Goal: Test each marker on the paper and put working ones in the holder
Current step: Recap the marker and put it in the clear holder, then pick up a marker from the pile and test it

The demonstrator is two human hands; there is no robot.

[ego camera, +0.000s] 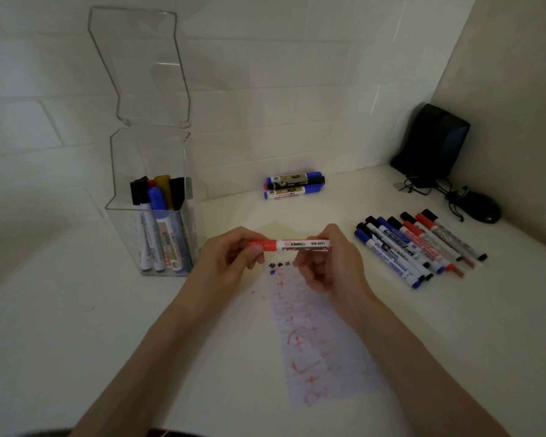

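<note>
Several markers (154, 216) already stand in the holder (120, 165) and the paper (322, 342) is scribbled red, but a row of markers (420, 247) waits on the counter (76, 316) untested — the red marker (300, 244) hangs above the paper, left hand (230, 258) on its cap end, right hand (331, 266) on its barrel, both grips clamped.

The white label on the red marker (297, 244) you hold reads "WB-8", then digits too blurred to read. A blue marker (391, 264) on your right reads "WHITEBOARD MARKER". Your paper (344, 351) bears red plus signs.
</note>
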